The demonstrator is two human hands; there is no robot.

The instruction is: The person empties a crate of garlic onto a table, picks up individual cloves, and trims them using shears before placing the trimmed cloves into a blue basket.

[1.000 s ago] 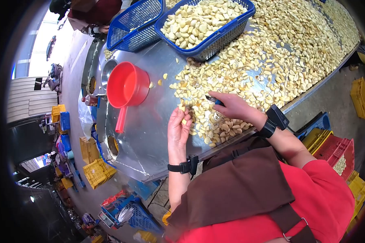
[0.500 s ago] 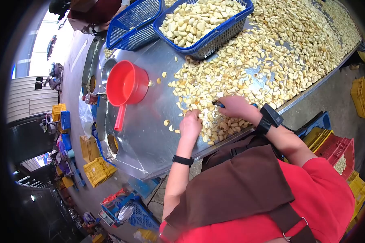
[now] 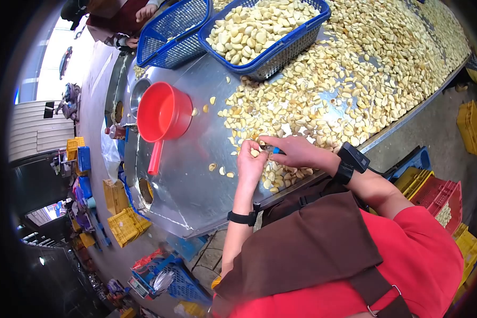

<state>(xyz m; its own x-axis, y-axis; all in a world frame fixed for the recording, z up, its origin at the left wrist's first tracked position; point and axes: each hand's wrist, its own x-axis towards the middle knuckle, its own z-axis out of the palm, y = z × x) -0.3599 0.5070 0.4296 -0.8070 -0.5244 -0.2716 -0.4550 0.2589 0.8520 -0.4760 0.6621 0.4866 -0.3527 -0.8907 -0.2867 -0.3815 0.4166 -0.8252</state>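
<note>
My left hand (image 3: 250,161) is closed, pinching a pale garlic-like clove (image 3: 255,153) between thumb and fingers. Fingers of my right hand (image 3: 301,152) wrap round a small blue-handled knife (image 3: 278,151); its dark working end reaches toward the clove. The two hands almost meet over the near edge of a metal table (image 3: 201,180). Beneath and beside them spread many loose pale cloves (image 3: 278,175), some browner than others. How the knife's tip meets the clove is too small to tell.
A red dipper (image 3: 164,112) lies on the table to the left. Behind it stand a blue basket heaped with cloves (image 3: 281,58) and another blue basket (image 3: 169,40). Across the table is another person's hand (image 3: 146,12). Yellow crates (image 3: 127,225) stand on the floor.
My left hand has lifted slightly and now shows a clove in its fingers. My right hand has moved left and down with the knife, closer to the left. The other person's hand has come into view.
</note>
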